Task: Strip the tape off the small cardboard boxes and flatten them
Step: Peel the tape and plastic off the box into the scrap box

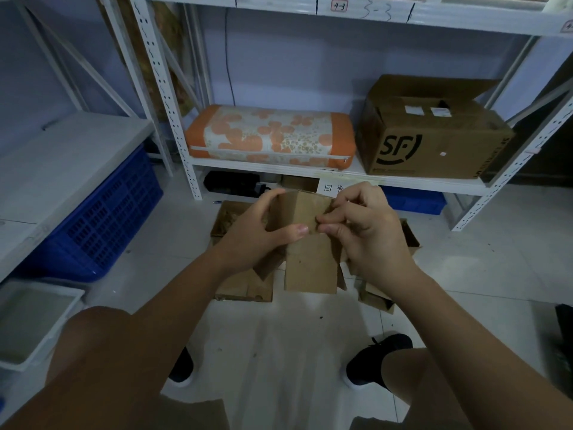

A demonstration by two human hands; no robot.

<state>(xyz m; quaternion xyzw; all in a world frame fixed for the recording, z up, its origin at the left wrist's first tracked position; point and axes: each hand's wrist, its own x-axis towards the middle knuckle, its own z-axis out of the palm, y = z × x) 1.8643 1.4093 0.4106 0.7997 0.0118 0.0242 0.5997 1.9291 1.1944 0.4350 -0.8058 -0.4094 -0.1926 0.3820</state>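
Head view looks down at two bare forearms reaching over a pale tiled floor (279,352). At far left a blue crate (105,225) sits under a white shelf, its lower corner cut off by a pale tub (31,318). Moving right, the left hand (257,231) curls round the left side of a small cardboard box (305,218), thumb across the front face, fingers hidden behind it. This box is held up above the floor, between both hands and in front of the bottom shelf of a white rack (310,172). It stands with its long axis running up and down, an open flap (310,268) hanging from its lower end toward the person. Whether any tape remains on it is too dim to make out. The right hand (369,234) pinches the box's right edge between thumb and forefinger; what exactly is pinched cannot be told. Below the hands lie flattened cardboard pieces (245,287), mostly covered by the arms. On the rack rest an orange patterned cushion (269,136) and, further right, a large brown carton (434,135) with flaps open. A paper label (333,187) is half hidden by the fingers. Two dark shoes (372,361) show at the bottom.
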